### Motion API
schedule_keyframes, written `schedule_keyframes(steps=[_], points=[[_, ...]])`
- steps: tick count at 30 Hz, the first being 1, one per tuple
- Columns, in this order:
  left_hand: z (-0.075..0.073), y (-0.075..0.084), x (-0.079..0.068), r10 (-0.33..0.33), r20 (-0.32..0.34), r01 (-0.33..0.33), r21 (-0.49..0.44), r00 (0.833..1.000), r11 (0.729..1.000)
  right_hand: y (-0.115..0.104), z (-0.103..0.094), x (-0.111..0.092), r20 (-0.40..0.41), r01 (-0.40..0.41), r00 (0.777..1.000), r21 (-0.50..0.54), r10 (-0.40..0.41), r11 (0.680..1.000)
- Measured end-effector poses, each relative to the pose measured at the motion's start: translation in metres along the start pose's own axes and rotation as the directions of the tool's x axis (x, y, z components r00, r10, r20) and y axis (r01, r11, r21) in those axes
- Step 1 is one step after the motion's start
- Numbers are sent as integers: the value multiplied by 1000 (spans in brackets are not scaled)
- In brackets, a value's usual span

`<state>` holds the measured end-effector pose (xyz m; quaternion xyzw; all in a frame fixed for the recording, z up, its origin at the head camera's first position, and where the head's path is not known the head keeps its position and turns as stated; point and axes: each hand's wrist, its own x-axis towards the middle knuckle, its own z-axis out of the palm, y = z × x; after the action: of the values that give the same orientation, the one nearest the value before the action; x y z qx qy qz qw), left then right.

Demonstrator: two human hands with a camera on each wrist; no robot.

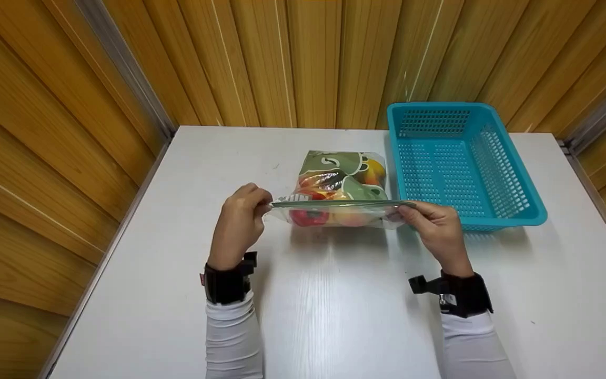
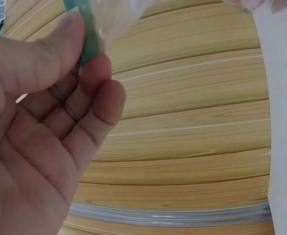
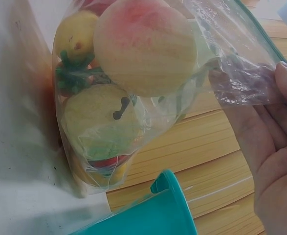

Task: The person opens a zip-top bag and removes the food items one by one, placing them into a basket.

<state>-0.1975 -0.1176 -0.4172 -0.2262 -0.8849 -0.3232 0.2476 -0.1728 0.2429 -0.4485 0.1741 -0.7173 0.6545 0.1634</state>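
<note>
A clear zip bag with green print stands on the white table, filled with several fruits and vegetables. Its green zip strip is stretched straight between both hands. My left hand pinches the strip's left end between thumb and fingers, as the left wrist view also shows. At the other end my right hand pinches the bag's top corner. Through the plastic in the right wrist view show a peach, a yellow fruit and a pale green fruit. A red pepper shows near the bag's front.
A teal plastic basket with perforated walls stands right of the bag, close to it. The white table meets wood-patterned panels at the back and left side. Each wrist wears a black strap with a camera.
</note>
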Motion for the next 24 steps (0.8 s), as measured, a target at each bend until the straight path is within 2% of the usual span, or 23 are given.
schedule_keyframes(steps=[6, 16, 21, 24], points=[[-2, -1, 0, 3, -10, -3, -9, 1000, 1000, -2, 0, 0, -34, -35, 999, -71, 33, 997], [-2, -1, 0, -5, -8, 4, -15, 1000, 1000, -2, 0, 0, -27, -21, 999, -39, 20, 999], [-1, 0, -1, -33, 54, 32, 18, 998, 999, -2, 1, 0, -47, -39, 998, -49, 37, 998], [-1, 2, -1, -49, 108, 48, 19, 993, 999, -2, 1, 0, -54, -40, 998, -12, 39, 999]])
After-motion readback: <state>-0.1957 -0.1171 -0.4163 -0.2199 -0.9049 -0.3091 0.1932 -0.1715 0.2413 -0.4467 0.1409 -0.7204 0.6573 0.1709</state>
